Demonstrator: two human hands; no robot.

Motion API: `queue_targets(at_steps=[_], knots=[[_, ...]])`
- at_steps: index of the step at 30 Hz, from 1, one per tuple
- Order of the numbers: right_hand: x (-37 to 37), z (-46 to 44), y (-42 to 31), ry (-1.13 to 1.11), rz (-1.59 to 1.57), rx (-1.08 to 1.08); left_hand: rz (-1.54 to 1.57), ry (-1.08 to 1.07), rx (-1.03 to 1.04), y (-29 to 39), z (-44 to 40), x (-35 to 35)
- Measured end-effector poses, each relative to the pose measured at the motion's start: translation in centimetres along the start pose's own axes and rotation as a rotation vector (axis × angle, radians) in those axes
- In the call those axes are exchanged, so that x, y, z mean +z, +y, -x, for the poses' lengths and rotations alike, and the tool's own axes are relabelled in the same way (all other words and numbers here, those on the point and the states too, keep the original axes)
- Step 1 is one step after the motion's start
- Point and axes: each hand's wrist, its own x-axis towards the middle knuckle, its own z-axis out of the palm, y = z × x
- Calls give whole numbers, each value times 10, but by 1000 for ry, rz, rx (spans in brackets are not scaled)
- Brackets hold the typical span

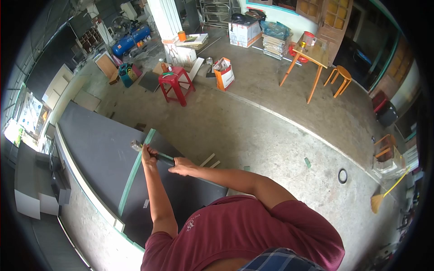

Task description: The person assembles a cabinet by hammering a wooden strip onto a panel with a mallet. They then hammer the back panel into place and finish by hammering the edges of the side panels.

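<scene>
A hammer (165, 159) with a dark grip is held across the dark grey panel (99, 131) in front of me. My left hand (149, 156) wraps around it close to its metal head (135, 145). My right hand (182, 167) is closed on the rear end of the grip. Beneath my left hand, a green strip (131, 178) runs across the panel. A small pale label (146, 203) sits on the panel beside my left forearm. The hammer's middle is partly covered by my left fingers.
Wooden strips (209, 160) lie by the panel's right edge. Beyond it stand a red stool (173, 83) and an orange-white bag (224, 74). A wooden table (312, 53) is farther back. A black ring (343, 176) and a yellow broom (377, 202) are at right.
</scene>
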Motion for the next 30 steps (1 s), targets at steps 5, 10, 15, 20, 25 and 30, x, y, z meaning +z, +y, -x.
queue_targets(at_steps=[5,10,15,20,25,30], knots=[[-4,36,22,-22,195,-164,176,-57,57,-5,78,16],[-33,114,22,-201,161,-136,271,-212,56,-10,169,39],[-32,148,93,-78,307,-330,202,-156,56,-54,204,4],[-45,225,139,-254,303,-128,77,-83,-62,-104,304,36],[-27,282,196,-331,212,-79,-22,-74,-124,-149,378,58],[-6,331,225,-283,153,-85,-201,-113,-117,-174,436,70]])
